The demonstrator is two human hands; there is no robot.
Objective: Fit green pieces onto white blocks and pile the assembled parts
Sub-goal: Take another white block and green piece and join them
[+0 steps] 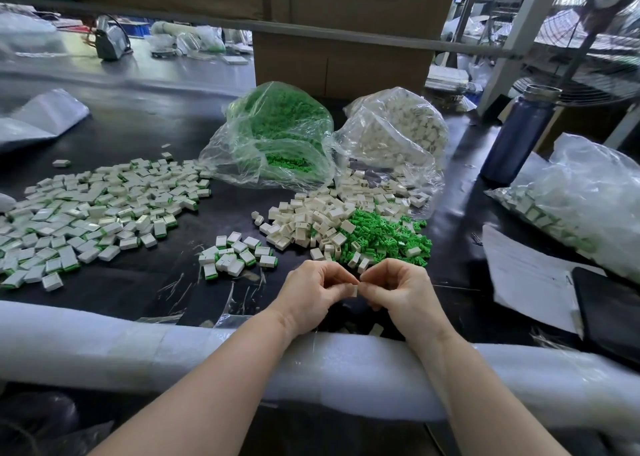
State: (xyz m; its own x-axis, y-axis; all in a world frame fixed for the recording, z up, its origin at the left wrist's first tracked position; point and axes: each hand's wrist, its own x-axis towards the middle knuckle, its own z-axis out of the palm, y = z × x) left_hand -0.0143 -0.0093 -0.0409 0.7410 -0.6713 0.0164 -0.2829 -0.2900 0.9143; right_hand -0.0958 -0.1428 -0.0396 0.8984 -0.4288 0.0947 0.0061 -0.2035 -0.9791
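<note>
My left hand [313, 291] and my right hand [394, 287] meet fingertip to fingertip near the table's front edge, pinching one small white block [354, 289] between them. Whether a green piece is on it is hidden by my fingers. Just beyond lies a heap of loose white blocks [318, 220] beside a heap of green pieces [384, 237]. A small cluster of assembled parts [235, 254] sits left of my hands. A wide spread of assembled parts [86, 213] covers the left of the black table [138, 282].
Two open clear bags stand behind the heaps, one of green pieces [277, 130], one of white blocks [398, 130]. A blue bottle [519, 133], a bag of parts [571, 206], papers [530, 275] and a dark tablet [609, 310] lie right. White foam padding [138, 348] lines the front edge.
</note>
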